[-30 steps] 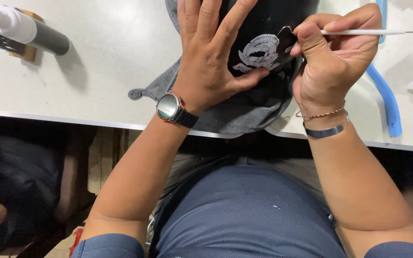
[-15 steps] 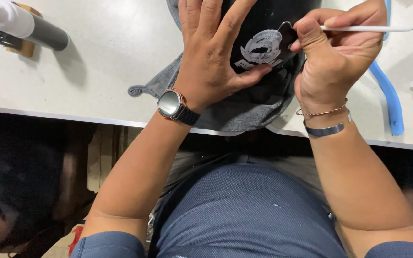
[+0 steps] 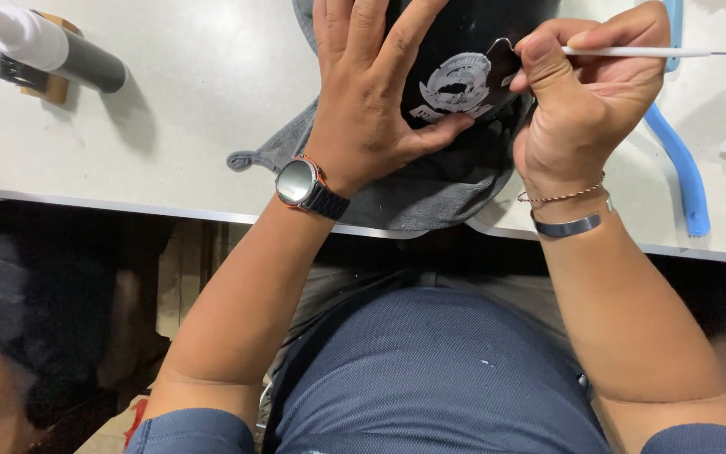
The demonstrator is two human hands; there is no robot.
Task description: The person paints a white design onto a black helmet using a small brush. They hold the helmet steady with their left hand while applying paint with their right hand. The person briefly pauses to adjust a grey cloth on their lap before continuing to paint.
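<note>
Blue short sleeves; round watch (image 3: pixel 298 182), dark strap, left wrist; thin bracelet (image 3: pixel 561 197), metal bangle (image 3: pixel 566 226) right.

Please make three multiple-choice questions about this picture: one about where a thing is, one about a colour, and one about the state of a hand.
1. Where does the grey cloth lie?
A. Under the black object with the white emblem, hanging over the table edge
B. Folded beside the brush at far left
C. On the person's lap only

2. What colour is the curved strip on the table beside the right hand?
A. Red
B. Blue
C. Yellow

3. How is the left hand?
A. Closed in a fist
B. Lifted off the work
C. Spread flat on the black object

Answers: 1 A, the cloth shows beneath the object and past the edge. 2 B, the strip is plainly blue. 3 C, the fingers are spread and press down, while the right hand pinches a thin white tool.
</note>
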